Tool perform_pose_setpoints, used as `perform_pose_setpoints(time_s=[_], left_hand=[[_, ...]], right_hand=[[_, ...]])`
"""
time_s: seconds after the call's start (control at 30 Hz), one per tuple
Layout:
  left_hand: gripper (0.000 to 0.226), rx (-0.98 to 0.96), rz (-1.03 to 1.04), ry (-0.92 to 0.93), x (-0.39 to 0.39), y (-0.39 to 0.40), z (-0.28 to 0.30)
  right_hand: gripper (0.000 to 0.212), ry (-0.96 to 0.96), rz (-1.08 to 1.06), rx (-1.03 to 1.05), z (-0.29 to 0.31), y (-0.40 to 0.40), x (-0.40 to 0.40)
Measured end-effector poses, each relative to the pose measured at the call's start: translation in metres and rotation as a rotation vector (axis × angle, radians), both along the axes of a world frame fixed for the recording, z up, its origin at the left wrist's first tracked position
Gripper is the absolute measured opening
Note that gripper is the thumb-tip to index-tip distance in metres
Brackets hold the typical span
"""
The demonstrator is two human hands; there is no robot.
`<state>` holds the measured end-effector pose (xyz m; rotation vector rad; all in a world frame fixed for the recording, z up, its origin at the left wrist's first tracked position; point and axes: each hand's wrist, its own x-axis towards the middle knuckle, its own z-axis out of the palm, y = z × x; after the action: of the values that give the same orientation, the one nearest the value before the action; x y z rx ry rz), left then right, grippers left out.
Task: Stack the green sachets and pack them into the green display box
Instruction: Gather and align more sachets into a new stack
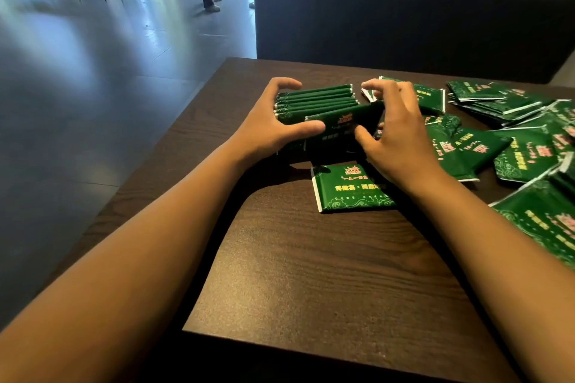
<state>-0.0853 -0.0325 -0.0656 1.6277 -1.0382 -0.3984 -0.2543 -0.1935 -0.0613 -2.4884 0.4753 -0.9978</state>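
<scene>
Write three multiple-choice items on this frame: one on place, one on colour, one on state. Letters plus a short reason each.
1. Where does the single flat sachet lie?
A. On the table, nearer the person than the held stack
B. On the floor
C. On top of the bench back

2. What colour is the table?
A. White
B. Dark brown wood grain
C. Bright red

3. How is the stack of sachets held?
A. By the left hand alone
B. Untouched, both hands in the air
C. Between both hands, sachets standing on edge

Answers:
1. A: it lies flat on the tabletop just below the right hand.
2. B: the bare surface shows dark brown grain.
3. C: the left hand clasps one end and the right hand the other, with the sachet edges facing up.
</scene>
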Motion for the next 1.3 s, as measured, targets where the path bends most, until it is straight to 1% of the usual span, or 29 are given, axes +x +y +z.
perform_pose_setpoints(time_s=[0.1,0.2,0.3,0.37,0.53,0.6,0.7,0.77,0.87,0.97,1.1,1.17,1.23,1.3], left_hand=[[0.073,-0.007,0.009,-0.074,-0.001,-0.002,-0.002],[0.069,-0.026,0.031,-0.127,-0.001,-0.003,-0.003],[0.067,-0.036,0.012,-0.119,0.0,-0.002,-0.002],[0.069,-0.026,-0.023,-0.098,0.0,-0.002,-0.001],[0.088,0.001,-0.107,-0.053,-0.003,-0.004,-0.002],[0.09,0.003,-0.103,-0.057,-0.003,-0.004,-0.002],[0.084,0.001,-0.084,-0.079,-0.002,-0.004,-0.003],[0.081,0.003,-0.083,-0.092,-0.002,-0.003,-0.003],[0.084,0.016,-0.108,-0.08,-0.002,-0.004,-0.002],[0.095,0.023,-0.124,-0.066,-0.003,-0.004,-0.002],[0.102,0.013,-0.098,-0.094,-0.003,-0.006,-0.004],[0.098,0.0,-0.065,-0.115,-0.001,-0.007,-0.007],[0.089,-0.013,0.008,-0.132,0.001,-0.009,-0.01],[0.082,-0.03,0.082,-0.137,0.003,-0.009,-0.012]], right_hand=[[0.06,-0.006,0.05,0.029,-0.001,0.005,0.002],[0.067,-0.011,0.072,0.064,-0.001,0.009,0.004],[0.075,0.038,0.08,0.108,-0.001,0.009,0.003],[0.077,0.086,0.103,0.132,0.0,0.008,0.003],[0.074,0.167,0.152,0.118,-0.001,0.011,0.003],[0.076,0.159,0.137,0.112,-0.001,0.012,0.003],[0.086,0.1,0.108,0.138,0.001,0.012,0.003],[0.09,0.1,0.121,0.163,0.002,0.012,0.002],[0.088,0.172,0.167,0.168,0.002,0.015,0.002],[0.084,0.239,0.188,0.168,-0.001,0.015,0.002],[0.08,0.252,0.187,0.146,0.0,0.013,0.003],[0.077,0.287,0.179,0.117,-0.002,0.011,0.004],[0.073,0.325,0.158,0.102,-0.005,0.011,0.005],[0.07,0.293,0.12,0.103,-0.005,0.011,0.006]])
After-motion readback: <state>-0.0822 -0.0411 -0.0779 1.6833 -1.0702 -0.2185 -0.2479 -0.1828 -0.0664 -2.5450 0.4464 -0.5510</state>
